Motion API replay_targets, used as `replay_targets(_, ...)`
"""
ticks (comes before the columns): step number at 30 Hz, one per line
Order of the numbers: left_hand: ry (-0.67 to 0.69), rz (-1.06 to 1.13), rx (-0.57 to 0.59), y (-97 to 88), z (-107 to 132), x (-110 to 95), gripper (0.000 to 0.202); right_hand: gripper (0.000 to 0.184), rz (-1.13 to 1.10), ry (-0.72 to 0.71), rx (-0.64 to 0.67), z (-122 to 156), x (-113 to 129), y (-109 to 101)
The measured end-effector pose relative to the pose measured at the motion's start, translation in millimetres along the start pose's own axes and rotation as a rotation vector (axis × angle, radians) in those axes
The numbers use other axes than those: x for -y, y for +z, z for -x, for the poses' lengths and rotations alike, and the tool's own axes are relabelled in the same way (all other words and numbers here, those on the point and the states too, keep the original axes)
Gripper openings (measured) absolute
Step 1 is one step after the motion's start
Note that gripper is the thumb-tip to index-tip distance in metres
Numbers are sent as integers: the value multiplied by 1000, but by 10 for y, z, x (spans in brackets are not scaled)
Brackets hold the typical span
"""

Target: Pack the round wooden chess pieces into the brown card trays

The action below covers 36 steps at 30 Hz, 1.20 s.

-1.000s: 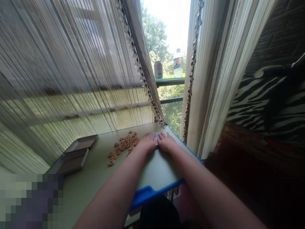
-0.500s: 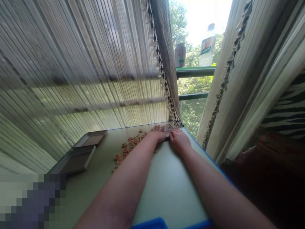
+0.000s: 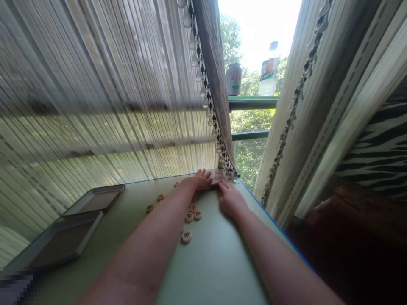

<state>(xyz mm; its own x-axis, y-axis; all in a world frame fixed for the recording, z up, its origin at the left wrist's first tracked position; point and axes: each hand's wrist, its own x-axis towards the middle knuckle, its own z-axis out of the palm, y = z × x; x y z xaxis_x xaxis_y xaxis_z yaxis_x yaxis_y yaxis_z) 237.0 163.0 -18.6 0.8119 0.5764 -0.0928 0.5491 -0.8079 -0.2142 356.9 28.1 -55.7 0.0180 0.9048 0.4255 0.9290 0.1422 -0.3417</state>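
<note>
Both my arms reach across a pale green table toward its far corner by the window. My left hand lies flat, fingers stretched out, on a small patterned flat thing at the corner. Just to the right, my right hand rests palm down, its fingertips touching the same thing's near edge. Round wooden game discs with marks on top lie scattered under and beside my left forearm.
Two shallow grey tray halves sit at the table's left. Striped curtains with a beaded trim hang close behind the table. A can and a bottle stand on the green window rail. The blue table edge runs along the right.
Both hands have slid farther toward the far corner with the patterned thing. The view has moved closer and the discs now lie spread out near my left forearm.
</note>
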Motion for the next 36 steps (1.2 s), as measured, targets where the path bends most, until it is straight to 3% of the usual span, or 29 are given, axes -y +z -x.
replay_targets(4,-33,23,-17,-101,60,-24,32,54,20,45,51,-55,5,31)
replay_targets(6,-150,70,-100,-146,96,-67,30,54,42,43,62,-95,20,23)
replay_targets(9,-230,60,-138,-198,142,-143,32,53,71,47,41,-151,36,8)
replay_targets(13,-312,49,-122,-256,176,-222,33,51,71,41,56,-194,3,23)
replay_targets(29,-367,26,-70,-351,123,-314,33,54,52,60,91,-229,-58,63)
replay_targets(36,-370,38,-77,-335,134,-319,32,54,76,86,50,-225,-52,66)
